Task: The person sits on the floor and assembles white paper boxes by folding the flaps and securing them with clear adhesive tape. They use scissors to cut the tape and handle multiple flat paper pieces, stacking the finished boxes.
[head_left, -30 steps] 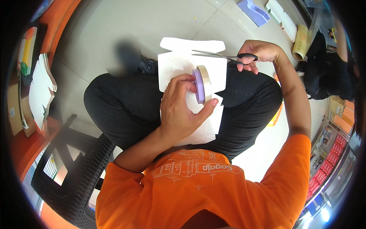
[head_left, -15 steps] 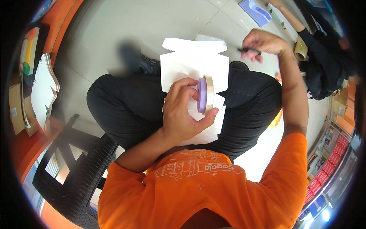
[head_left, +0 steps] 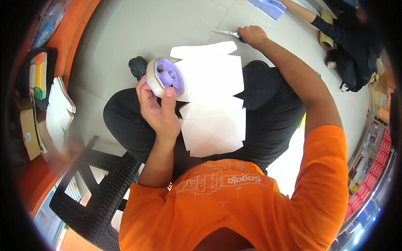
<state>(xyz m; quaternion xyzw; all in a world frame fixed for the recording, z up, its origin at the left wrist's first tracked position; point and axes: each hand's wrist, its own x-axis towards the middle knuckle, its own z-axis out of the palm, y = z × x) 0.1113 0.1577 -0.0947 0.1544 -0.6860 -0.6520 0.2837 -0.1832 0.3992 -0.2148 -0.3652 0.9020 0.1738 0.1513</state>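
My left hand (head_left: 159, 106) holds a roll of clear tape with a purple core (head_left: 166, 77), raised above my left knee beside a flat white cut-out sheet (head_left: 213, 104) that lies across my lap. My right hand (head_left: 252, 35) reaches far out to the tiled floor and grips the handles of a pair of scissors (head_left: 226, 32), whose blades point left and lie low against the floor.
A black woven chair (head_left: 96, 188) stands at my lower left. A stack of white sheets (head_left: 58, 113) and cardboard pieces rest on an orange surface at left. Another person in black (head_left: 351, 46) sits at upper right near a brown tape roll (head_left: 324, 39) and a purple object (head_left: 272, 6).
My right hand has carried the scissors from above the sheet out to the floor. My left hand has lifted the tape roll leftward off the sheet and turned its face up.
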